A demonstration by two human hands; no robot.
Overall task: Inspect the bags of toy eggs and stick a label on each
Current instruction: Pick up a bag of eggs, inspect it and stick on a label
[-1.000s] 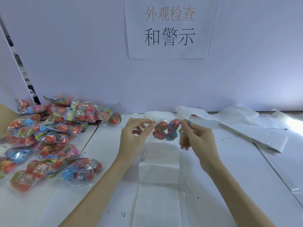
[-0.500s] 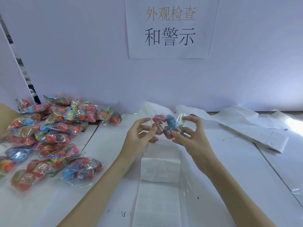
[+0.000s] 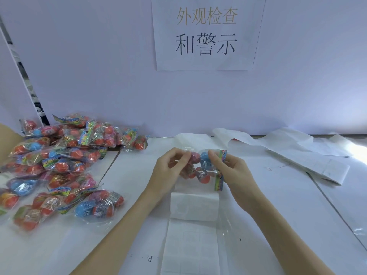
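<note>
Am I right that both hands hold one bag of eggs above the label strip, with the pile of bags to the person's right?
Not quite. In the head view the left hand and right hand do hold one bag above the label strip, but the pile of bags lies to the person's left.

A white paper sign (image 3: 208,32) with printed Chinese characters, the upper line gold and the lower line black, hangs on the pale wall (image 3: 99,66) well above and beyond the hands. The white tabletop (image 3: 278,205) spreads beneath them, with dark seams running across it on both sides. At the far left, beyond the left hand, a dark gap (image 3: 29,92) shows between wall panels.
</note>
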